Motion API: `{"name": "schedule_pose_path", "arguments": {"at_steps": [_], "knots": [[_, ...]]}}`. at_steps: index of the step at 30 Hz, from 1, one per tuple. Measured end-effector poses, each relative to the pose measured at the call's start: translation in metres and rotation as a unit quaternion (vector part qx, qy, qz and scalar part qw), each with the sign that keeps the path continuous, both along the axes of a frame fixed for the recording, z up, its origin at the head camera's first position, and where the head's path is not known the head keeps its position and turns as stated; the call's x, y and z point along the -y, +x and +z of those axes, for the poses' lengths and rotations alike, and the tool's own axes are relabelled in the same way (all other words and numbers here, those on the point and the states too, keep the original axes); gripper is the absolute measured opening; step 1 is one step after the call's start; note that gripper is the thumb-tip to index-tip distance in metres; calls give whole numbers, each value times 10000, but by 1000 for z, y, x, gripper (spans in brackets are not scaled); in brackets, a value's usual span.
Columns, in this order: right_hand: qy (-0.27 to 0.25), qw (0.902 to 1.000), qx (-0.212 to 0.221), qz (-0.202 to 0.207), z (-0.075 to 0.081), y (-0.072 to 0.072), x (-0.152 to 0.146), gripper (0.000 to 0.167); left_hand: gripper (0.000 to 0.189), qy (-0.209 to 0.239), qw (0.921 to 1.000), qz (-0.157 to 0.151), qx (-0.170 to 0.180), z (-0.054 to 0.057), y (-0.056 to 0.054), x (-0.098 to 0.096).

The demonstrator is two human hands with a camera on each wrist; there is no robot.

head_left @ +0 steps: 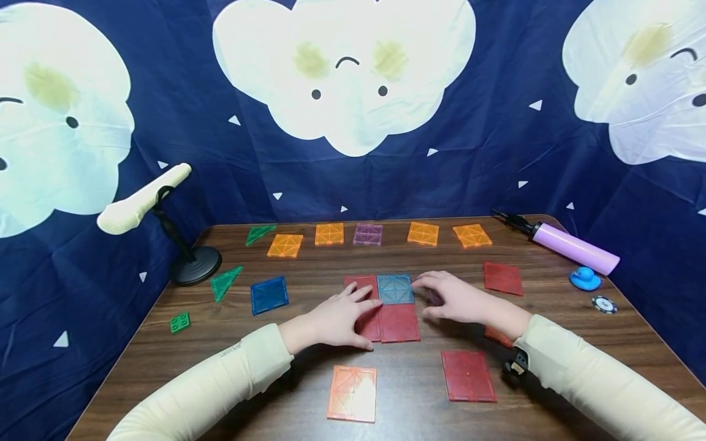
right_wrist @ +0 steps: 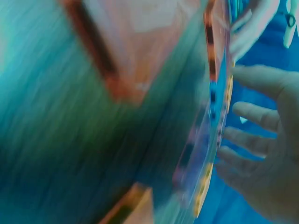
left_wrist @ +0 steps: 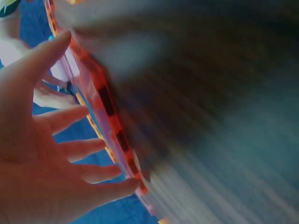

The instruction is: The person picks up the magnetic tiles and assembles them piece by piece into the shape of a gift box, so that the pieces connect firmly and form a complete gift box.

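Note:
Magnetic tiles lie edge to edge mid-table: a light blue tile (head_left: pixel 395 290) at the back right, a red tile (head_left: pixel 400 323) in front of it, and red tile surface (head_left: pixel 361 282) along the left side. Over that left side spreads my left hand (head_left: pixel 341 316), fingers apart, touching the red tiles or just above them; the contact is partly hidden. My right hand (head_left: pixel 458 298) is at the right of the block, its fingertips close to the light blue tile's edge and nothing in its grasp. Both wrist views show extended fingers (left_wrist: pixel 84 150) beside the tile edges.
Loose red tiles (head_left: pixel 469 376) (head_left: pixel 503 278) lie on the right, one orange-red tile (head_left: pixel 352 393) in front. A dark blue tile (head_left: pixel 269 295) and green triangles (head_left: pixel 225 283) sit left. Orange tiles (head_left: pixel 329 233) and a purple tile (head_left: pixel 368 234) line the back. A lilac pump (head_left: pixel 576 247) and blue duck (head_left: pixel 585 278) are far right.

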State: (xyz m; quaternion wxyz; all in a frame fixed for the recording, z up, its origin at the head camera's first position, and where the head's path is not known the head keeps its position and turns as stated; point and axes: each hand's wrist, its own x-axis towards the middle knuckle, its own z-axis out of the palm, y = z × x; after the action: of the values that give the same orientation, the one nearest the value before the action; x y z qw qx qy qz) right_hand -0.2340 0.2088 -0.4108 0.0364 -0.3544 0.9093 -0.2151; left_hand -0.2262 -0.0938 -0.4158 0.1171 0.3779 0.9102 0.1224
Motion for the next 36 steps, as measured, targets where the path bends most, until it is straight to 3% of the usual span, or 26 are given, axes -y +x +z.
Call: {"name": "schedule_pose_path", "arguments": {"at_steps": [3,9,18,25,30,36], "knots": [[138,9992,-284,-264,0,-4,-14,51,81,-180,9998,-18,-69,0,4,-4],[402,9978,-83,-528,0,-12,-28,57,75,-237,9993,72,-271,-2,4,-10],[277,9985,-169,-436,-2,-28,-13,55,73,-103,9996,181,-191,-1,5,-16],[350,9990,-76,-270,-3,-32,-5,54,73,-84,9997,168,-180,-2,5,-19],[286,9990,-2,-332,0,-21,-7,53,72,-50,9998,161,-106,-1,7,-18],[-174,9998,-75,82,8,17,-20,44,73,-101,9998,181,-45,-2,8,-17]]}}
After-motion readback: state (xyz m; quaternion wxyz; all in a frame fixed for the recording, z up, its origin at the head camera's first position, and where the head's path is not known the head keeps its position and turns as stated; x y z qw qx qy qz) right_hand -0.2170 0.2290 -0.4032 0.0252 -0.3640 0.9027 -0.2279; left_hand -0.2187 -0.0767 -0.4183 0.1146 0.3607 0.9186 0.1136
